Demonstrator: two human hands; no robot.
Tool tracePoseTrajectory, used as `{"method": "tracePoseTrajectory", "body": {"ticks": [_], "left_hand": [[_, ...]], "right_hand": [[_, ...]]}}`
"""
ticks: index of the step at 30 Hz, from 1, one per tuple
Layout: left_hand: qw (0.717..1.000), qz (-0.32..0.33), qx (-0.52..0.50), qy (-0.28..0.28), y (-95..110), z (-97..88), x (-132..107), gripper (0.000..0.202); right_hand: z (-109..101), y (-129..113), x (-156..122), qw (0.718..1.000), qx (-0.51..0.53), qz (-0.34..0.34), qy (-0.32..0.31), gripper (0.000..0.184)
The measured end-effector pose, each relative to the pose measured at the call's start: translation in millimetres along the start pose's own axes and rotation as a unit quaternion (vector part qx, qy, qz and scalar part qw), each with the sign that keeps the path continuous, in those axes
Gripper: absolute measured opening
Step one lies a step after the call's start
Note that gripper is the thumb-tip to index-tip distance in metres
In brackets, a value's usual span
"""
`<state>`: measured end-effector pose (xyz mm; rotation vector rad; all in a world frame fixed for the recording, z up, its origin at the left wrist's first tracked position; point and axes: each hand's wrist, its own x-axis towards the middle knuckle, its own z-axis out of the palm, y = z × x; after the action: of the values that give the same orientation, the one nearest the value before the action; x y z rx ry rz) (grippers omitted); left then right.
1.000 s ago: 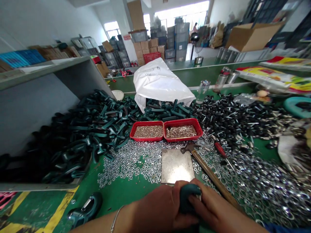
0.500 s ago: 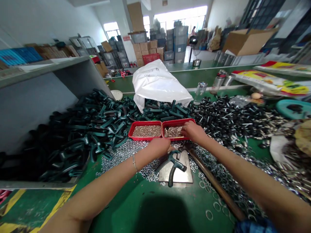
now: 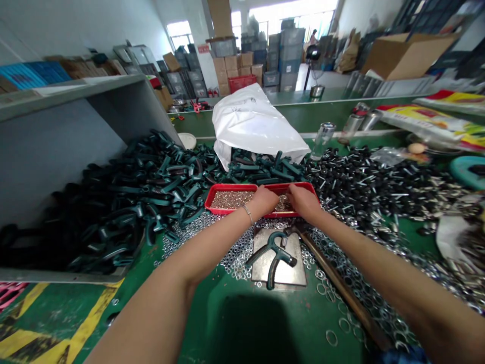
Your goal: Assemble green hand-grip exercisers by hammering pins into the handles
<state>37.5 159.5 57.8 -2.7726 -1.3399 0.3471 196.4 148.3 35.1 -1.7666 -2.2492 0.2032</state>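
"If you can see past those arms, where are the hands?"

"Both are down at the red trays. The left hand [image 3: 263, 200], a thin bracelet [image 3: 248, 214] at its wrist, reaches over the join between the two trays. The right hand [image 3: 303, 201] sits over the right tray [image 3: 278, 185], close beside the other hand."

"Open or closed?"

"Narrow, both of them, with the fingers curled down toward the small metal pieces [image 3: 282, 205] in that tray. Whether either hand has actually pinched any, I can't tell from here; the fingers hide it."

"And the left tray [image 3: 227, 185]?"

"Full of finer brassy bits [image 3: 231, 199], and butted right against the other tray."

"What's just below them?"

"A steel plate [image 3: 293, 275] with a green spring hand grip [image 3: 275, 258] lying on it, and a wooden-handled hammer [image 3: 333, 275] beside the plate. Loose washers [image 3: 238, 260] are spread around both."

"Behind the trays?"

"A heap of dark green handles [image 3: 151, 187] to the left, a white sack [image 3: 253, 121] at the back, and black knobs with bolts [image 3: 359, 187] to the right."
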Motion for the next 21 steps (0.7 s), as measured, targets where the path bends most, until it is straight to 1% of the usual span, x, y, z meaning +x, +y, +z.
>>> {"method": "tracePoseTrajectory", "body": {"ticks": [2, 4, 6, 7, 9, 10, 12, 13, 15, 17, 18, 19, 21], "left_hand": [[1.000, -0.005, -0.003, 0.026, -0.1, 1.9, -4.8, 0.020], [0.998, -0.014, -0.009, 0.056, -0.2, 5.2, -8.9, 0.021], [0.996, -0.024, -0.017, 0.083, 0.9, 9.8, -10.9, 0.020], [0.995, -0.028, -0.022, 0.095, 2.0, 12.3, -11.2, 0.019], [0.992, -0.041, -0.033, 0.117, 5.0, 16.9, -10.5, 0.019], [0.990, -0.049, -0.039, 0.128, 6.4, 18.6, -9.9, 0.019], [0.985, -0.070, -0.054, 0.151, 8.4, 20.5, -9.7, 0.020], [0.981, -0.081, -0.063, 0.163, 8.6, 20.7, -10.6, 0.021], [0.975, -0.099, -0.077, 0.185, 7.3, 19.9, -16.0, 0.023], [0.964, -0.108, -0.109, 0.215, 4.2, 19.3, -27.0, 0.024], [0.955, -0.109, -0.143, 0.238, 2.5, 19.5, -34.6, 0.024], [0.940, -0.109, -0.188, 0.262, 0.9, 20.2, -43.3, 0.022], [0.899, -0.102, -0.303, 0.299, -1.5, 22.9, -62.7, 0.016]], "right_hand": [[-6.2, 1.6, -4.2, 0.999, 0.029, 0.002, 0.032, 0.025], [-15.2, 4.3, -14.1, 0.995, 0.073, -0.004, 0.065, 0.028], [-23.1, 6.5, -32.7, 0.985, 0.143, -0.037, 0.094, 0.028], [-25.1, 6.7, -45.0, 0.977, 0.180, -0.062, 0.093, 0.027], [-23.8, 4.3, -73.0, 0.964, 0.242, -0.098, 0.051, 0.023], [-20.6, 1.8, -86.8, 0.960, 0.265, -0.094, 0.014, 0.022], [-10.9, -4.5, -109.3, 0.946, 0.314, -0.051, -0.055, 0.016], [-5.5, -7.4, -116.8, 0.939, 0.335, -0.028, -0.076, 0.013], [4.0, -11.5, -123.6, 0.932, 0.351, -0.003, -0.093, 0.013], [9.9, -12.9, -121.8, 0.940, 0.328, -0.008, -0.090, 0.016], [11.5, -12.9, -119.3, 0.947, 0.308, -0.012, -0.088, 0.017], [12.4, -12.5, -116.5, 0.954, 0.285, -0.017, -0.087, 0.017], [12.9, -11.8, -111.5, 0.968, 0.232, -0.029, -0.088, 0.017]]}}
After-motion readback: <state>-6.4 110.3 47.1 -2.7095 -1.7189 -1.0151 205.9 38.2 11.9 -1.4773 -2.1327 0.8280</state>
